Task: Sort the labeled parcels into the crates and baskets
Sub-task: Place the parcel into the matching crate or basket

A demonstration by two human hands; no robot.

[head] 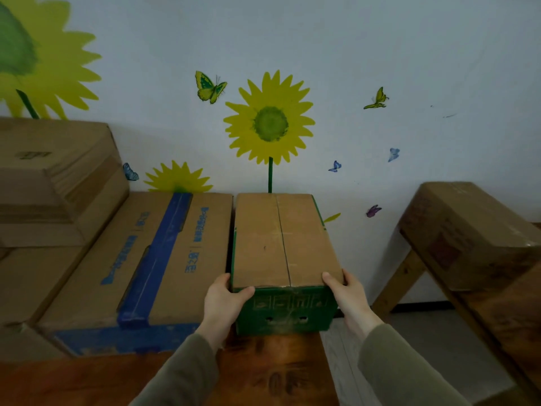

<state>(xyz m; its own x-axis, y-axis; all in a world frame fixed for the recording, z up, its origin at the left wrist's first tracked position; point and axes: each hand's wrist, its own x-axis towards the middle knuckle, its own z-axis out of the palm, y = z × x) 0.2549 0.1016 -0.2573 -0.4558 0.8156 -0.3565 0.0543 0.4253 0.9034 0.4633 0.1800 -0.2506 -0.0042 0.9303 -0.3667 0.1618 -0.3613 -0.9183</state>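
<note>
A green-sided cardboard box point(281, 244) with a plain brown top stands on the wooden table point(257, 373), its far end against the wall. My left hand point(224, 300) grips its near left corner, thumb across the front edge. On the near right corner my right hand point(348, 294) holds the box, thumb on top and fingers down the side.
A larger brown box with blue tape point(146, 273) lies flat just left of the green box. More brown boxes point(49, 183) are stacked at far left. At right, another brown box point(468, 232) rests on a wooden bench. Grey floor shows between the tables.
</note>
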